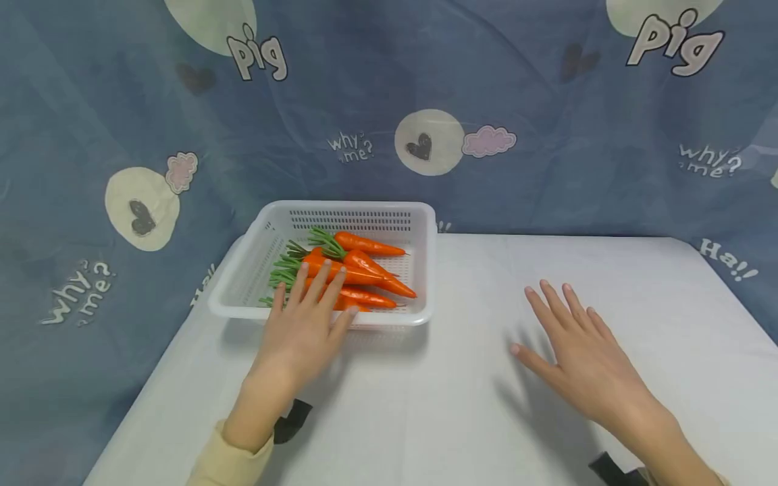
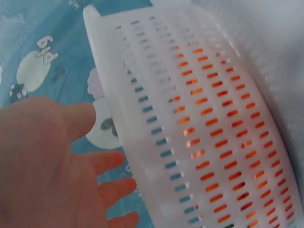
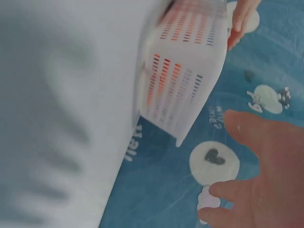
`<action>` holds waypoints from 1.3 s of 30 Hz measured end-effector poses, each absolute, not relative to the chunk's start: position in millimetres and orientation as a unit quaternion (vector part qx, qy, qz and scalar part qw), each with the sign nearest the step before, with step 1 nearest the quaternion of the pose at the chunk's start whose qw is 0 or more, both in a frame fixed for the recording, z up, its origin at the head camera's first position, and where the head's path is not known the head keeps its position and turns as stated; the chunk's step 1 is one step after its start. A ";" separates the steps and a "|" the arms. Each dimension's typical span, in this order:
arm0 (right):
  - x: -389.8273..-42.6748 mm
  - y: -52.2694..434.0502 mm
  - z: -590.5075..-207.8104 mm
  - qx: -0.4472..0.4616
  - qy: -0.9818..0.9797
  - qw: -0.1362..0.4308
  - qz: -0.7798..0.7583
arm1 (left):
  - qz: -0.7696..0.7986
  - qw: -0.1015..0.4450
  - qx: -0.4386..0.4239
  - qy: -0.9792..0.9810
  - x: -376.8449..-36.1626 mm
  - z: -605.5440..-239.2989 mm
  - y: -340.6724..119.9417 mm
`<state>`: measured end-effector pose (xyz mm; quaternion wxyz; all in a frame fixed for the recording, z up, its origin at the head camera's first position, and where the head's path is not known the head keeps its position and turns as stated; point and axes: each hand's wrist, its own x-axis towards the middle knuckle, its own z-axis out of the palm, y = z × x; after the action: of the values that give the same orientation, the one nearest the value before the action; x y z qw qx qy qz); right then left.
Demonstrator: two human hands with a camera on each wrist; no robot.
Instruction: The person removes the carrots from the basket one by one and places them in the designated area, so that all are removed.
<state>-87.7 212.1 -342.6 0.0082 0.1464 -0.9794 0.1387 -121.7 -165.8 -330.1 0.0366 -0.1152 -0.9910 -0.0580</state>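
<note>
A white plastic basket [image 1: 419, 318] with slotted walls stands at the back left of the table and holds several orange carrots [image 1: 379, 278]. Their short green stems [image 1: 281, 277] point left. My left hand [image 1: 298, 341] is over the basket's front edge, fingers spread, holding nothing. In the left wrist view, that hand [image 2: 42, 166] is near the rim; whether a fingertip touches it I cannot tell. Orange shows through the slots of the basket wall [image 2: 166, 128]. To the right, my right hand [image 1: 583, 368] hovers over the table with straight, spread fingers and nothing in it.
A white cloth covers the table [image 1: 462, 405]. Blue printed fabric [image 1: 547, 189] hangs behind it and along the left side. Black straps [image 1: 293, 422] show at both wrists. Shadows of the right hand fall on the cloth.
</note>
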 end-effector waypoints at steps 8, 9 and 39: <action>-98.6 202.4 -336.8 0.184 -0.974 0.014 0.130 | -0.066 0.027 -0.102 -0.992 -126.0 -320.4 -180.2; -100.2 201.3 -336.3 0.188 -0.973 0.013 0.130 | -0.068 0.027 -0.100 -0.992 -126.6 -319.4 -182.5; -137.9 143.6 -321.9 0.291 -0.951 0.061 0.089 | -0.214 0.149 -0.054 -0.964 -152.7 -312.5 -286.6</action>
<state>-137.9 143.6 -321.9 0.0606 0.2911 -0.9506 0.0891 -152.7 -286.6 -312.5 0.1491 -0.0539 -0.9639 -0.2138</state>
